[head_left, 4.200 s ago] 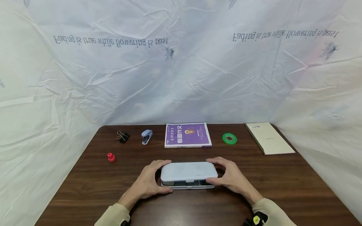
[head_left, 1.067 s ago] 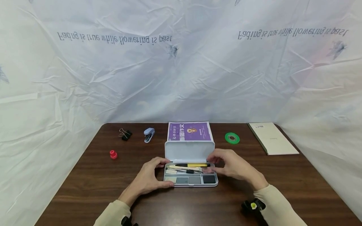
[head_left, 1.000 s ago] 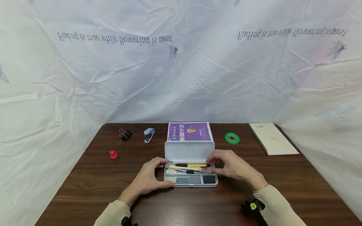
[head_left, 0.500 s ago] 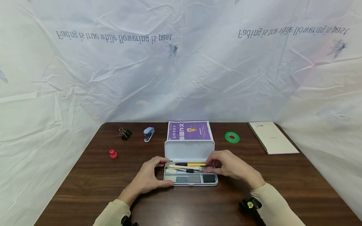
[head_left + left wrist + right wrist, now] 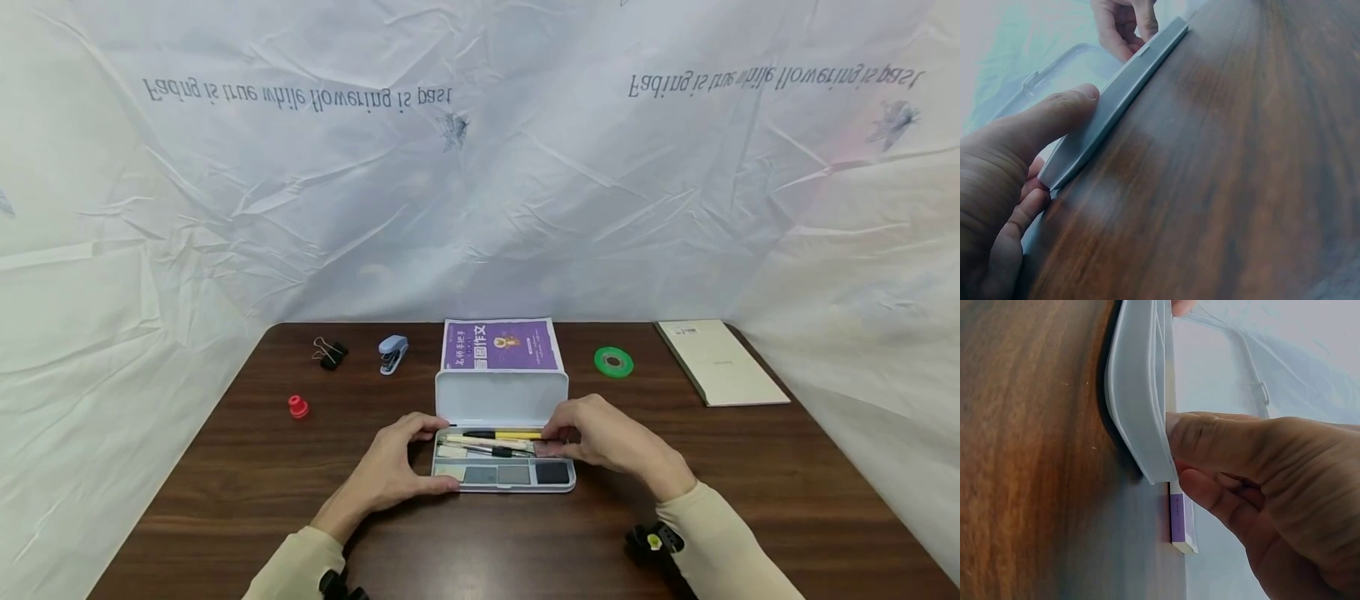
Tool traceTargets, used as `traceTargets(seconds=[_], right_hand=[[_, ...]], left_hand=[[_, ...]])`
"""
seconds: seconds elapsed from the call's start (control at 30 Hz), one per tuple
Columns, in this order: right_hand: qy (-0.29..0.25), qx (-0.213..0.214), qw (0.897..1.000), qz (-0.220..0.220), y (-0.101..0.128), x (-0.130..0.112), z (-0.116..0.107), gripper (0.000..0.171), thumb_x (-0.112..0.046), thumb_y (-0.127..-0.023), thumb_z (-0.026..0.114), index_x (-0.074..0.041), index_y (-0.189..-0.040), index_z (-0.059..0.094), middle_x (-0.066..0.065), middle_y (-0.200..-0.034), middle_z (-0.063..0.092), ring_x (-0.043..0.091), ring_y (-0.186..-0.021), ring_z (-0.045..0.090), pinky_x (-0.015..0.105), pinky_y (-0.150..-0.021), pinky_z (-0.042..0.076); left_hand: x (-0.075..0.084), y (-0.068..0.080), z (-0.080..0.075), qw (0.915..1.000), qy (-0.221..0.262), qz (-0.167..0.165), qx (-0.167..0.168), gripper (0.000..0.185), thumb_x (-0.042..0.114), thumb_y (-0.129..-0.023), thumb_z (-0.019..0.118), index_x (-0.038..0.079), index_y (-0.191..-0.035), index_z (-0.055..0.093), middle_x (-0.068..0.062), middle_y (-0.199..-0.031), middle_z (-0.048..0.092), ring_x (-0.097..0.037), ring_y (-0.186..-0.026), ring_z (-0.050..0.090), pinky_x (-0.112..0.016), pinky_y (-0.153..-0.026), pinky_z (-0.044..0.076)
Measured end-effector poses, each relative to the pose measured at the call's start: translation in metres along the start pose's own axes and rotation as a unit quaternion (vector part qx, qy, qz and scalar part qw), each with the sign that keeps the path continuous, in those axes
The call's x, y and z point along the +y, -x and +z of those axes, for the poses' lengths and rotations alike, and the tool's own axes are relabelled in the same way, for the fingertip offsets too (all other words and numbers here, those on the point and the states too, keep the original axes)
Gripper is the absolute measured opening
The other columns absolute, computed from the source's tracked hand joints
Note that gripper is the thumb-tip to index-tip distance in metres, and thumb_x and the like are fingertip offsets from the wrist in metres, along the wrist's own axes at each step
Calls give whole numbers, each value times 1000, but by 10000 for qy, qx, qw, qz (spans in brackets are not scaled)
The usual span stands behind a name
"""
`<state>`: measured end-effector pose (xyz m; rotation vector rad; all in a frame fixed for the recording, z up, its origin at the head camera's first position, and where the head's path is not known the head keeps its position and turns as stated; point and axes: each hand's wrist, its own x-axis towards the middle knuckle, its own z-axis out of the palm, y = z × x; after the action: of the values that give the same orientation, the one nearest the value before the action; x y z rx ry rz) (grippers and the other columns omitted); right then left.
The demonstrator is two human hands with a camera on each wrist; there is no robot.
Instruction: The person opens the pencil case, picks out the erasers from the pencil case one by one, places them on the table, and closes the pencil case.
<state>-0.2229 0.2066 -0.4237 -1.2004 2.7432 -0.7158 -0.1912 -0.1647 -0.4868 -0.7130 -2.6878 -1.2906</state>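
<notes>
Case [image 5: 504, 482] sits mid-table, lid [image 5: 501, 398] up at 12 o'clock. Inside: yellow pen [image 5: 504, 435], more pens, dark blocks in front slots. Left hand [image 5: 390, 471] grips its 9 o'clock end, fingers curled. Right hand [image 5: 603, 433] fingertips pinch at pen's 3 o'clock end.

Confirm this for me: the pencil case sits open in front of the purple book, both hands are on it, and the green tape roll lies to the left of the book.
Wrong on one point. In the head view the green tape roll lies to the right of the purple book, not the left. The rest stands: the pencil case is open in front of the book, with the left hand and the right hand on it.
</notes>
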Motion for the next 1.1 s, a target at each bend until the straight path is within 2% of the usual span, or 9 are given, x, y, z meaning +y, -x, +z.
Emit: traceTargets(seconds=[0.17,0.33,0.47,0.77,0.93,1.1], right_hand=[[109,24,9999,-70,-1,1,3,12,-13,-95,91,-16,-107,88,-9,-95,76,2,-81,66,23,-71,60],[-166,-50,9998,126,-1,3,4,14,-10,-96,89,-17,-108,85,-10,-96,74,8,-82,67,24,-70,59],[-366,-46,9990,256,1,4,6,17,-5,-97,82,-17,-109,80,-9,-98,72,10,-83,66,23,-70,57],[-120,159,9996,223,3,4,8,26,-4,-91,75,-23,-109,80,-12,-103,64,11,-89,61,24,-77,54],[-389,301,9985,255,5,4,3,29,-4,-90,77,-25,-110,80,-11,-104,65,15,-91,63,26,-76,55],[-728,471,9957,330,8,5,-5,34,-4,-90,81,-30,-112,80,-14,-109,66,13,-93,64,29,-77,59]], left_hand=[[-1,1,-1,10000,-33,-43,-3,81,56,-75,103,20,-141,71,8,-133,72,-15,-122,69,-40,-108,59],[0,1,-1,10000,-38,-75,-19,81,57,-76,102,20,-141,71,9,-134,72,-14,-122,68,-41,-109,59],[0,1,-1,10000,-21,-51,-37,82,57,-76,102,20,-142,71,8,-135,71,-15,-123,68,-41,-109,59],[0,0,0,9999,-40,-100,-14,83,58,-75,102,20,-141,71,8,-134,71,-14,-122,68,-41,-108,59],[0,-1,1,10000,-50,-56,2,82,58,-75,102,20,-141,71,7,-134,72,-14,-121,68,-40,-108,59],[0,-1,1,10000,-43,-30,11,82,58,-75,102,20,-141,71,7,-133,72,-14,-121,68,-40,-108,59]])
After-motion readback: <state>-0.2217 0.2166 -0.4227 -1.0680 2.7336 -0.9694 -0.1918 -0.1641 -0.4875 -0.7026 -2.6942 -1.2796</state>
